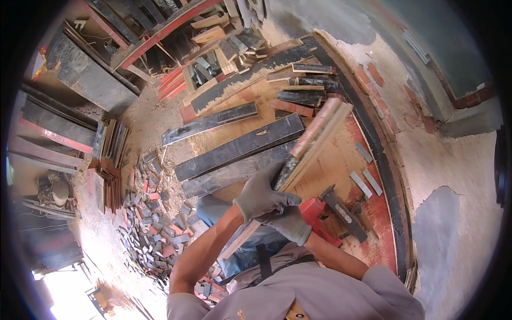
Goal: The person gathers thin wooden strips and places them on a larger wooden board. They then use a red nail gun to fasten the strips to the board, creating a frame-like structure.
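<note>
I hold a long bundle of narrow wooden strips (314, 140) slantwise in front of me, its faces bare wood, pinkish red and black. My left hand (261, 193), in a grey work glove, is closed around the bundle near its middle. Just below it my gloved right hand (290, 221) is also closed against the strips, its fingers partly hidden. The bundle's lower end passes over my jeans (213, 209). Beside my right hand lie a red tool (316, 217) and a dark flat bar (344, 216), both on the wooden work surface (320, 178).
Dark planks (240, 146) lie ahead of me, with shorter boards (304, 96) stacked beyond. Small light strips (361, 184) rest at the right. Offcuts (152, 240) cover the floor at left. Board stacks (109, 186) and a red-edged rack (160, 34) stand farther off. A worn wall (437, 165) borders the right.
</note>
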### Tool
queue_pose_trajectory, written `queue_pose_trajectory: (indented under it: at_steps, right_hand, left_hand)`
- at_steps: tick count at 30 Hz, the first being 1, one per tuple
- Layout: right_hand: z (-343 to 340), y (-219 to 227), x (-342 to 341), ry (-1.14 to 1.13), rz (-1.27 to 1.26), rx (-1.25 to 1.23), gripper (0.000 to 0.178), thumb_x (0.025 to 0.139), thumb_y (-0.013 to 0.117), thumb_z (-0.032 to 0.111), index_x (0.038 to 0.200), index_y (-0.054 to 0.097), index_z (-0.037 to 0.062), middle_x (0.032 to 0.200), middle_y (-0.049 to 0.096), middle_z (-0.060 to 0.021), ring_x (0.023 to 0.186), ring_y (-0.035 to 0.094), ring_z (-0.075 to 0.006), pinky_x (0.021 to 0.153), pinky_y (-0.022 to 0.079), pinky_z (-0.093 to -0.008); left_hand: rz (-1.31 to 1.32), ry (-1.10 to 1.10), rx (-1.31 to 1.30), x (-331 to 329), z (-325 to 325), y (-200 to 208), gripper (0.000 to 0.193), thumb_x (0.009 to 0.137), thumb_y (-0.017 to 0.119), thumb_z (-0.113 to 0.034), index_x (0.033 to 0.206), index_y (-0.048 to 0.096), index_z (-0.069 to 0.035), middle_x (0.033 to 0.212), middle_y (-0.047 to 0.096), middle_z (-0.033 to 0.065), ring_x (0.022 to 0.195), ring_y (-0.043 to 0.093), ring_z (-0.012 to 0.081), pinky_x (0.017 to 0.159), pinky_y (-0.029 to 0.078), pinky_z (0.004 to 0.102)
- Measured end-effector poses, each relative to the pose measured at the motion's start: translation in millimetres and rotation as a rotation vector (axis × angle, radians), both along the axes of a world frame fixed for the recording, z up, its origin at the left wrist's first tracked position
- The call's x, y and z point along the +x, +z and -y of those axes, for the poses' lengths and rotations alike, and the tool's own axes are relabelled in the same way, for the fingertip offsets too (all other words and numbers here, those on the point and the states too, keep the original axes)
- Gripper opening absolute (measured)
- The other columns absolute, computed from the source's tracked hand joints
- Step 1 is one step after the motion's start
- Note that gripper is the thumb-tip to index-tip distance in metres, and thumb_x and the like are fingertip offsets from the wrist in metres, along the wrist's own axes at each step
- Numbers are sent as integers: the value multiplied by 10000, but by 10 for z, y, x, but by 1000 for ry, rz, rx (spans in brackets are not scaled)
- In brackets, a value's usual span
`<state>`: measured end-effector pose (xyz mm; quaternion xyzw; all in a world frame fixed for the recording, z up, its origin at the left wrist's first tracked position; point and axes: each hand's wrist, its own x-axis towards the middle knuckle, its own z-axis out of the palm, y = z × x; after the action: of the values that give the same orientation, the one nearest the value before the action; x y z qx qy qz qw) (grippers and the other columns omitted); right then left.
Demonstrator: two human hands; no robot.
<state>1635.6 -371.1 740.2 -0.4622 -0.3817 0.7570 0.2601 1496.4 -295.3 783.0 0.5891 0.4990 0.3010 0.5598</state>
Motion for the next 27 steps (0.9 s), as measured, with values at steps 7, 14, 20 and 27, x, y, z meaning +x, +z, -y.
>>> queue_pose_trajectory:
  at_steps: [7,14,20,27]
  right_hand:
    - [222,21,98,59,-283,-72,533,851,902,226,1285,661,33,1215,707,-66,1140,655,-156,982,553,-338]
    - [209,-34,719,35,-43,-153,483,890,834,92,1341,676,24,1228,726,-50,1132,672,-144,1028,537,-326]
    - [-36,-269,277,50,-103,185,369,962,775,201,1295,737,45,1297,743,-94,1180,695,-179,1039,530,-342]
    - [72,-643,-521,56,178,631,249,971,767,227,1135,762,39,1113,784,-78,1023,730,-182,901,575,-351]
  left_hand:
    - [-28,-192,-200,-356,14,269,1079,687,999,-386,1528,496,68,1407,662,183,1252,645,211,1096,500,357]
    - [-461,149,-14,-1616,-449,155,1055,666,1015,-262,1544,506,21,1458,642,205,1190,706,280,1011,575,385]
    - [-943,116,580,-1576,-1346,258,1168,661,995,-355,1611,390,-45,1547,520,250,1445,491,414,1192,408,480]
    - [-779,-283,180,134,-254,-1,1034,749,918,-416,1576,412,-57,1402,615,220,1275,612,430,1061,500,478]
